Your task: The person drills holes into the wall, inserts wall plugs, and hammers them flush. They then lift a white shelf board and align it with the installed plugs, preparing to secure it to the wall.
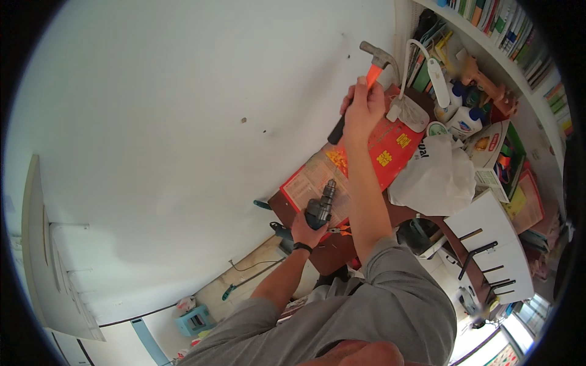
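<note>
My right hand is raised close to the white wall, its fingers wrapped round the handle of a claw hammer. The hammer has a dark metal head, pointing up, and an orange and black handle. Lower down, my left hand, with a black band at the wrist, grips a dark power drill. The drill's chuck points up and away from me, over a red printed box or sheet on the brown desk. Pliers with orange handles lie beside the drill. Part of the drill's grip is hidden by my left hand.
The white wall has a few small holes. On the right are a desk lamp, a white bag, bottles, a cardboard box and shelves of books. A wall-mounted panel stands at far left.
</note>
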The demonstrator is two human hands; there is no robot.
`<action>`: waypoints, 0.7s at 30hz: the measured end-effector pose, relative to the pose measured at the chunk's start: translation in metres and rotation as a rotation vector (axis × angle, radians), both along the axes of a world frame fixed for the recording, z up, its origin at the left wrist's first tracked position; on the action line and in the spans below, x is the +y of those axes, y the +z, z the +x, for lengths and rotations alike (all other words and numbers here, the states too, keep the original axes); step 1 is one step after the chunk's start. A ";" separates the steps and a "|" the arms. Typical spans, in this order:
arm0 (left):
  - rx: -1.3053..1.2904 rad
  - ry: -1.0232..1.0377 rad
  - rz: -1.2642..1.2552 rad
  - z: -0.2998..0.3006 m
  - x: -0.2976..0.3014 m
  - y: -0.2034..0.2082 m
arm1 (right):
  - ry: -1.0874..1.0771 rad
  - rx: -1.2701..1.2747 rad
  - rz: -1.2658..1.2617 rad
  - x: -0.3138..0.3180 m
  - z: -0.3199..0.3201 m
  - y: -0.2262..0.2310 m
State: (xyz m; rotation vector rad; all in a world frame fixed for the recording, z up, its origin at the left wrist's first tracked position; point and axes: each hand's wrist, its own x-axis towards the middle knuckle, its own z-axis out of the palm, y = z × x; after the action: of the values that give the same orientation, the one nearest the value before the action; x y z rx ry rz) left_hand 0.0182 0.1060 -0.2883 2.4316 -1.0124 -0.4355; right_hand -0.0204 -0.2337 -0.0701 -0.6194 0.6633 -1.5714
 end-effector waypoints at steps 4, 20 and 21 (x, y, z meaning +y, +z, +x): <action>-0.013 -0.002 -0.024 -0.002 -0.003 0.004 | -0.053 -0.023 0.026 -0.011 0.021 0.009; -0.050 -0.029 -0.035 0.000 0.000 -0.002 | -0.126 -0.019 0.031 -0.007 0.026 0.011; -0.061 -0.028 -0.031 0.000 0.000 -0.003 | -0.078 -0.006 0.024 -0.009 0.025 0.011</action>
State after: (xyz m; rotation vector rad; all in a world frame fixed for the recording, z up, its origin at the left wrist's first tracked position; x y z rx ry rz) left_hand 0.0185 0.1059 -0.2914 2.4187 -1.0718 -0.3546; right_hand 0.0048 -0.2423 -0.0592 -0.5766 0.7089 -1.6347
